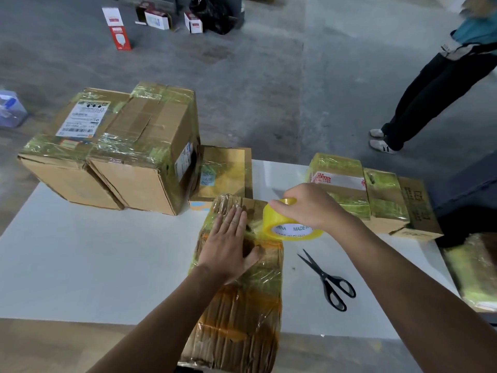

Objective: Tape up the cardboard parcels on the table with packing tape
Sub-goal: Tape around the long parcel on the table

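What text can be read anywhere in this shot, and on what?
"HINA MADE IN", cut off at both ends: white core of the yellow packing tape roll.
White shipping label on the large cardboard box: too blurred.
Red and white label on the taped parcel at right: too blurred.
Black print on the brown box at far right: unreadable.

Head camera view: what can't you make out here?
All in the head view:
- Shipping label on the big box: print too small.
- Tape roll: core print half hidden by the right hand.
- Parcel at the right edge: blurred, cut off by the frame.
- Standing person: cut off by the top-right corner.
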Motion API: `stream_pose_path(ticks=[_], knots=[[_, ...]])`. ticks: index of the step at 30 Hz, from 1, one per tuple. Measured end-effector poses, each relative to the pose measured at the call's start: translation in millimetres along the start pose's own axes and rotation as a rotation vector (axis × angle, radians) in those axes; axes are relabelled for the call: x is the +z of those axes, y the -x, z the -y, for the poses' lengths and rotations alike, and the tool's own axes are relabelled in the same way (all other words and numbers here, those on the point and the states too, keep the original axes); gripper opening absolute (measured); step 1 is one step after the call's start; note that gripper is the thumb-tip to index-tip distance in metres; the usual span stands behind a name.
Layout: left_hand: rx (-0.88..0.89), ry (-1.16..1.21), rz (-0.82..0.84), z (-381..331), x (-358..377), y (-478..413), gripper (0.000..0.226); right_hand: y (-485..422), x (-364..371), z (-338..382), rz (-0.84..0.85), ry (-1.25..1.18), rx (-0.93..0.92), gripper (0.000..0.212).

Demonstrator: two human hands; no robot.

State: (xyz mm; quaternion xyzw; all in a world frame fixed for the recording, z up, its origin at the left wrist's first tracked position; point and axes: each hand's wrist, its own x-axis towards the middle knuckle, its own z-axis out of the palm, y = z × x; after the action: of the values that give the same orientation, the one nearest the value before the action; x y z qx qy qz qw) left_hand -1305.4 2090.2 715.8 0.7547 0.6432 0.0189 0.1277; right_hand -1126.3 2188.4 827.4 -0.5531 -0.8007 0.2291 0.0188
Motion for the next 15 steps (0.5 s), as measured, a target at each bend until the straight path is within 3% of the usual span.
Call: stream_pose_path(ticks=[6, 15], knots=[[-0.003, -0.023, -0.013, 1.0, -0.5, -1.2, 0.087, 6.1, 5.7, -21.7, 0.029, 0.331, 0.058, 0.057], [-0.01, -0.029, -0.014, 1.2, -1.5, -3.2, 0.082, -0.7, 28.4, -49.0, 0.064, 0.318, 0.117, 0.066]])
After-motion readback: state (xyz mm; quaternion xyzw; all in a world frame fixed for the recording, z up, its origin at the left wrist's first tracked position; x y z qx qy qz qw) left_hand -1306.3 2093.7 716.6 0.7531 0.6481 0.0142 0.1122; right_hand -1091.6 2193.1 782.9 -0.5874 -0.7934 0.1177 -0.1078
